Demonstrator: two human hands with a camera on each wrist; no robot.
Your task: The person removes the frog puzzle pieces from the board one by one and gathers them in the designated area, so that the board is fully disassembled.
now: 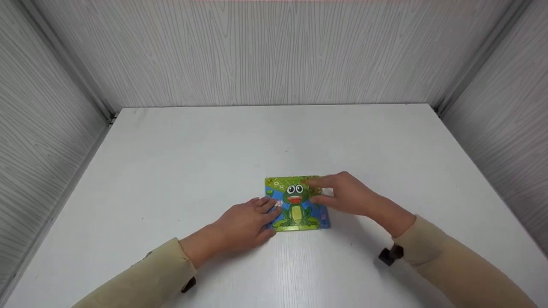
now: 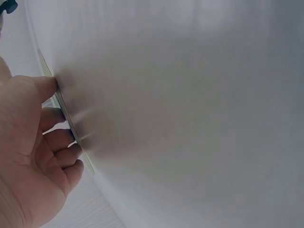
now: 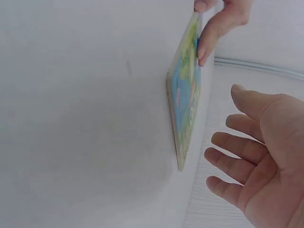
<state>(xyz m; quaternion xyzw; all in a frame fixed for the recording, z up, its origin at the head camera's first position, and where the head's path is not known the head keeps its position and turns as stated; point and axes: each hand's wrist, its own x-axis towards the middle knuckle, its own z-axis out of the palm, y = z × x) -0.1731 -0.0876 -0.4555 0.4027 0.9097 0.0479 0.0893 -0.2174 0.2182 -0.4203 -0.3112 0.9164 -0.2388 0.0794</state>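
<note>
A thin, square board with a cartoon frog picture (image 1: 296, 216) lies flat on the white table, green and blue around the frog. My left hand (image 1: 246, 224) rests on its left side, fingers extended over the picture and thumb at the near left corner. In the left wrist view only the board's thin pale edge (image 2: 89, 164) shows beside the fingertips. Over the board's right side is my right hand (image 1: 351, 194), thumb and fingers spread apart with nothing between them. The right wrist view shows this hand (image 3: 280, 137) raised above the board's surface (image 3: 183, 95).
The white tabletop (image 1: 192, 149) stretches out around the board. Wood-grain panels stand at the back (image 1: 274, 55), the left (image 1: 43, 128) and the right (image 1: 505, 115). Small dark pieces (image 1: 390, 255) hang at the sleeve cuffs.
</note>
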